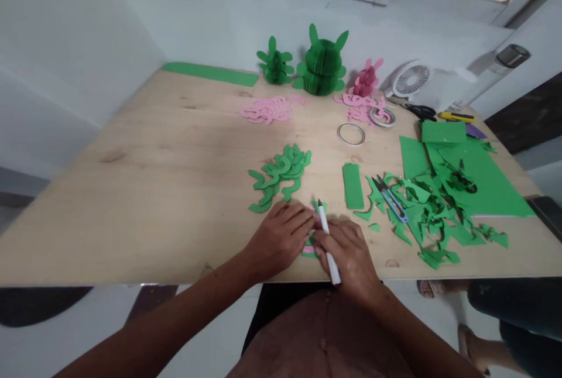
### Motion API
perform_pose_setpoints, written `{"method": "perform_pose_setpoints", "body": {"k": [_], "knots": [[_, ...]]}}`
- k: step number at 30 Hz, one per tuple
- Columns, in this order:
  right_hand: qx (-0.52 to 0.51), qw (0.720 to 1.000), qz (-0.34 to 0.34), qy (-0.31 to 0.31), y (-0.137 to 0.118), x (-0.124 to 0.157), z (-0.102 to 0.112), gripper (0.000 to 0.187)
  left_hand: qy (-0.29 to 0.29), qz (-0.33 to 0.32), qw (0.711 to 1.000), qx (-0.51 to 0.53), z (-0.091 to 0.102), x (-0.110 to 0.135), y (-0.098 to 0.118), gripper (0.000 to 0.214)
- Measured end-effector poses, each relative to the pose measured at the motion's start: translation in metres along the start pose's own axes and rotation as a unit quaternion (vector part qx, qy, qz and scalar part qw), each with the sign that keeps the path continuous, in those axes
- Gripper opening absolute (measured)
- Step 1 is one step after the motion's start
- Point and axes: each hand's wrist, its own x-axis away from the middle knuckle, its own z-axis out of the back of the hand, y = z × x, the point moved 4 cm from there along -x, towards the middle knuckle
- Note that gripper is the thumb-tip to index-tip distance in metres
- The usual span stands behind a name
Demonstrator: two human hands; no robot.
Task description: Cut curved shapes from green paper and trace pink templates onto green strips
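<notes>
resting near the front edge of the desk (167,191), a pink paper piece (309,249) lay against a green paper piece (309,255), both mostly hidden between the two hands. the left hand (281,236) lay over them from the left, its fingers bent and close together; whether they pinched the paper could not be told. the right hand (349,255) held a white marker (328,243) between thumb and fingers, its dark tip pointing toward the far side, and its fingertips reached the paper too.

just beyond the left hand was a heap of curved green cutouts (281,173), and farther back lay a pink heap (267,110). a narrow stack of green strips (353,186) sat beyond the right hand, with blue-handled snips (396,207) to its right, among green scraps (432,214). larger green sheets (496,179) lay past these.

a roll of tape (381,125) rested on more pink cutouts (357,113), and a thin ring (351,143) was just in front. at the back stood a large green paper figure (322,68), a smaller green one (275,68), a pink one (365,81) and a white fan (411,78). black-handled scissors (421,111) and a yellow cutter (456,117) lay near the far right corner.
</notes>
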Motion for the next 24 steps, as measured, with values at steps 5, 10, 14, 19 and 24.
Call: {"method": "perform_pose_setpoints", "body": {"k": [5, 10, 14, 19, 24], "knots": [[-0.153, 0.983, -0.09, 0.042, 0.013, -0.005, 0.019, 0.036, 0.029, -0.003, 1.0, -0.01, -0.002, 0.004, 0.001, 0.028], [-0.289, 0.939, -0.17, 0.073, 0.022, -0.013, 0.019, 0.034, 0.037, -0.017, 0.999, -0.024, -0.006, 0.008, 0.001, 0.027], [-0.343, 0.889, -0.281, 0.112, 0.028, -0.02, 0.011, 0.019, 0.032, -0.029, 0.999, -0.021, -0.007, 0.008, 0.001, 0.028], [-0.347, 0.872, -0.323, 0.118, 0.031, -0.031, 0.003, 0.013, 0.035, -0.035, 0.999, -0.008, -0.005, 0.006, 0.001, 0.027], [-0.36, 0.878, -0.304, 0.084, 0.032, -0.038, -0.004, 0.013, 0.028, -0.031, 0.999, -0.008, -0.007, 0.007, 0.0, 0.027]]}}
